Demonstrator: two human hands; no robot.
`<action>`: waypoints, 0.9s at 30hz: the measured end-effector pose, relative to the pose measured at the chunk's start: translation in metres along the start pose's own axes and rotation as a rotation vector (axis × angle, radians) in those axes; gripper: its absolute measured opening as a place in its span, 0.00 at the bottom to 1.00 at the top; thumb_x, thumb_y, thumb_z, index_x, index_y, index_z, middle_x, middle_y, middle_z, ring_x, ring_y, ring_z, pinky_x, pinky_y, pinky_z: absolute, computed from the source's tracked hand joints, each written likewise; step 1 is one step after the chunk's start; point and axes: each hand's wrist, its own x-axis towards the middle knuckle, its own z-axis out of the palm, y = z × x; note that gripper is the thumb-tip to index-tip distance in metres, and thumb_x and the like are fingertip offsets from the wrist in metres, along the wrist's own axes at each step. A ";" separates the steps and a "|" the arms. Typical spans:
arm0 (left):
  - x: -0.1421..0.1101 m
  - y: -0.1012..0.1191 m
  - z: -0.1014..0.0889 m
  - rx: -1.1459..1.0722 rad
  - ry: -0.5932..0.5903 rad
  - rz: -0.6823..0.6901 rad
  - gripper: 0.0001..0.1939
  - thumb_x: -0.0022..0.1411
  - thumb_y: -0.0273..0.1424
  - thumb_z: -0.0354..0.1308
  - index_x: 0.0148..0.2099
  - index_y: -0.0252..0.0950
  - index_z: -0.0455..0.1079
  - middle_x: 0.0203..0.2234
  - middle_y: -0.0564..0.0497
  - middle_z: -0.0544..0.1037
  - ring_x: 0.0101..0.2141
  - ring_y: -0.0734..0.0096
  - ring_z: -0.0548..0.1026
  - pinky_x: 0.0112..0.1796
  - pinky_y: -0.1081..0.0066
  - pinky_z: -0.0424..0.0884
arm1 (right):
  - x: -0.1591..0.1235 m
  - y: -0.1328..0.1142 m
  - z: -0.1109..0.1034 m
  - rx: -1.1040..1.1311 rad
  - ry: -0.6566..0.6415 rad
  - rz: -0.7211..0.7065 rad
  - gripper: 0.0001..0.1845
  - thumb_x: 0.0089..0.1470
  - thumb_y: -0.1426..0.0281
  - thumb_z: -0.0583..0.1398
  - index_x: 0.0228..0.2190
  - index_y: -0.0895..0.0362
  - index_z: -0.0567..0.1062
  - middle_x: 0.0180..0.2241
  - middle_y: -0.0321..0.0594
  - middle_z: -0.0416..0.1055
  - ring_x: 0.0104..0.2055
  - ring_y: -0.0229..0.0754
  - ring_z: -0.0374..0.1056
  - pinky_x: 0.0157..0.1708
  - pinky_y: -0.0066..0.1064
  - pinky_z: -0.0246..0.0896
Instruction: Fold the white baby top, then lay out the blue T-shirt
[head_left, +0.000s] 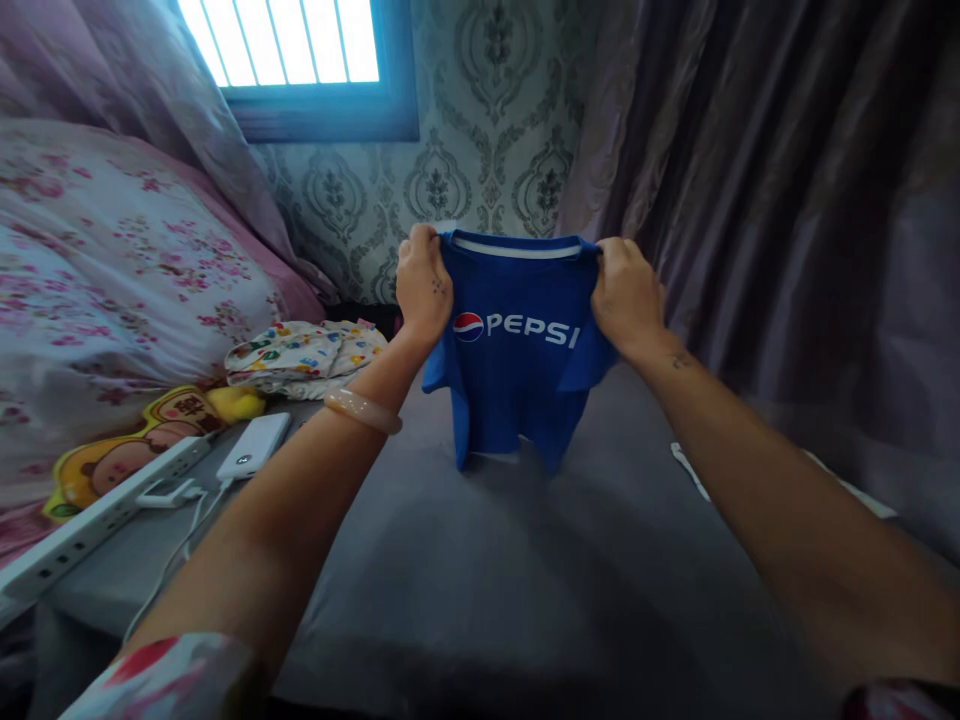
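A blue T-shirt [517, 380] with a round logo and white PEPSI lettering hangs stretched between my two hands, its printed side facing me. My left hand [424, 285] is closed on the shirt's left shoulder. The right shoulder is pinched in my right hand [628, 295]. Between them the neckline runs nearly level, with a pale band showing inside. The shirt's lower edge hangs down near the grey bed surface [465, 570]; whether it touches cannot be made out.
Folded patterned clothes [304, 355] lie at the left. Nearer are a white power strip [105, 515], a white power bank [253, 445] with cables and a yellow cartoon cushion [112, 470]. Floral bedding [112, 260] rises behind them. Curtains [750, 180] hang at the right.
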 end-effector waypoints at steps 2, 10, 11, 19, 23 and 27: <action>-0.013 0.009 -0.008 0.047 0.127 0.017 0.16 0.71 0.40 0.40 0.47 0.40 0.65 0.43 0.46 0.71 0.48 0.62 0.68 0.49 0.64 0.61 | -0.010 -0.006 -0.016 -0.060 0.007 -0.017 0.17 0.64 0.68 0.45 0.48 0.51 0.69 0.45 0.46 0.69 0.43 0.51 0.68 0.39 0.42 0.62; -0.032 0.045 -0.073 0.284 0.330 0.301 0.19 0.70 0.42 0.41 0.49 0.42 0.71 0.39 0.45 0.69 0.48 0.57 0.65 0.53 0.54 0.56 | -0.024 -0.022 -0.099 -0.207 0.016 -0.080 0.20 0.64 0.64 0.44 0.49 0.52 0.69 0.49 0.49 0.69 0.49 0.58 0.66 0.42 0.45 0.62; -0.027 0.049 -0.079 0.321 0.341 0.330 0.19 0.70 0.42 0.41 0.49 0.42 0.71 0.39 0.45 0.68 0.48 0.57 0.65 0.54 0.54 0.56 | -0.020 -0.023 -0.105 -0.214 0.016 -0.097 0.20 0.65 0.63 0.43 0.50 0.50 0.69 0.50 0.48 0.69 0.50 0.58 0.66 0.44 0.45 0.62; 0.000 -0.001 -0.034 0.504 -0.080 0.350 0.17 0.70 0.39 0.43 0.46 0.38 0.71 0.39 0.46 0.67 0.44 0.60 0.64 0.48 0.56 0.61 | 0.013 0.018 -0.052 -0.167 -0.374 -0.245 0.16 0.59 0.68 0.52 0.44 0.55 0.75 0.44 0.43 0.75 0.47 0.50 0.70 0.48 0.39 0.64; -0.051 -0.069 0.031 0.472 -0.373 0.283 0.15 0.68 0.36 0.46 0.42 0.35 0.71 0.37 0.44 0.69 0.42 0.59 0.66 0.45 0.59 0.62 | -0.026 0.047 0.022 -0.194 -0.719 -0.168 0.15 0.60 0.69 0.51 0.43 0.56 0.75 0.45 0.44 0.75 0.48 0.49 0.70 0.46 0.36 0.63; -0.126 -0.117 0.085 0.477 -0.573 0.114 0.15 0.68 0.34 0.45 0.43 0.35 0.71 0.37 0.43 0.71 0.41 0.59 0.67 0.43 0.63 0.61 | -0.097 0.061 0.083 -0.245 -0.908 -0.121 0.14 0.63 0.68 0.49 0.45 0.57 0.72 0.49 0.47 0.71 0.49 0.48 0.68 0.45 0.35 0.60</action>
